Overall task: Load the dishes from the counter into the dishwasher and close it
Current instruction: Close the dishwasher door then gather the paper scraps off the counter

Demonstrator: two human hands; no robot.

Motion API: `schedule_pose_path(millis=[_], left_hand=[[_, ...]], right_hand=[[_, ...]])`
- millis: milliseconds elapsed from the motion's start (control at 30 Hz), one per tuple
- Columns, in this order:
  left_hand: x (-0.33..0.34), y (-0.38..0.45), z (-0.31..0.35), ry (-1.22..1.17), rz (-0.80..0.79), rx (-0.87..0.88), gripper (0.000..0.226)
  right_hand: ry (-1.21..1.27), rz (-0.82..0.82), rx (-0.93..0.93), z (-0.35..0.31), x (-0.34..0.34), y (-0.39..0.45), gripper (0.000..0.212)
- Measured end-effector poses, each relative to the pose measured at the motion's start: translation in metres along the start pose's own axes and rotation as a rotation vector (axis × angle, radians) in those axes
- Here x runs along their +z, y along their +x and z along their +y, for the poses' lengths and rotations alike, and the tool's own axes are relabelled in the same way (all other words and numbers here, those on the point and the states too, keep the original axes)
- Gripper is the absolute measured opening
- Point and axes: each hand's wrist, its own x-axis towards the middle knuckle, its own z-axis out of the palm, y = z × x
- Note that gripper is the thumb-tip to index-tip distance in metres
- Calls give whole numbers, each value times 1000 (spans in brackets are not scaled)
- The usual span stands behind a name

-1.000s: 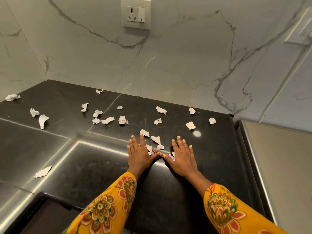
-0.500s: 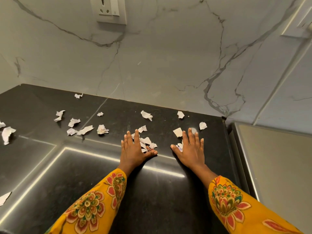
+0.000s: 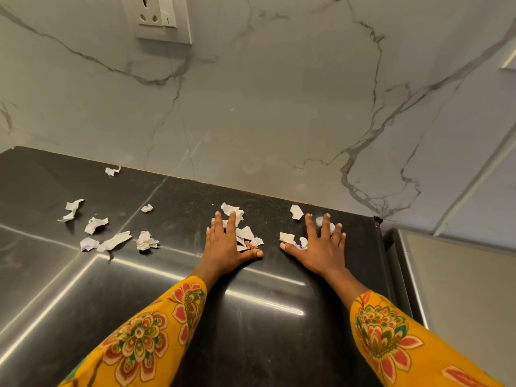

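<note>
- Pressing my left hand (image 3: pixel 223 244) and right hand (image 3: pixel 321 247) flat, fingers spread, on the black counter (image 3: pixel 265 317).
- Only torn paper scraps (image 3: pixel 245 233) are showing; dishes and dishwasher are lying outside view.
- Judging: locate dishes first.

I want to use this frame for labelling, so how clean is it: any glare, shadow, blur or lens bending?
Head view: bright streaks of glare cross the black counter near the sleeves; soft shadows lie under the left hand and right hand; the wide lens bends the counter's back edge and tilts the wall socket; the paper scraps look sharp, with no real motion blur.
</note>
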Motion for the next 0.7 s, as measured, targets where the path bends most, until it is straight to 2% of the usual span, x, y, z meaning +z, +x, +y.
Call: schedule_pose_path(millis=[333,400,500,600,700], left_hand=[[-3,40,-2,2,-22,69,128],[-1,44,-2,-6,-22,57,119],[2,43,2,23,2,77,90],[4,37,11,-60,24,92,64],[5,34,15,-124,27,101,55]], right_hand=[[-30,-33,-188,-18,0,40,93],[-20,-23,-256,-21,1,42,87],[32,-24,-374,-30,4,39,84],[50,-70,-444,-39,6,31,95],[105,-84,-457,-45,9,20,110]])
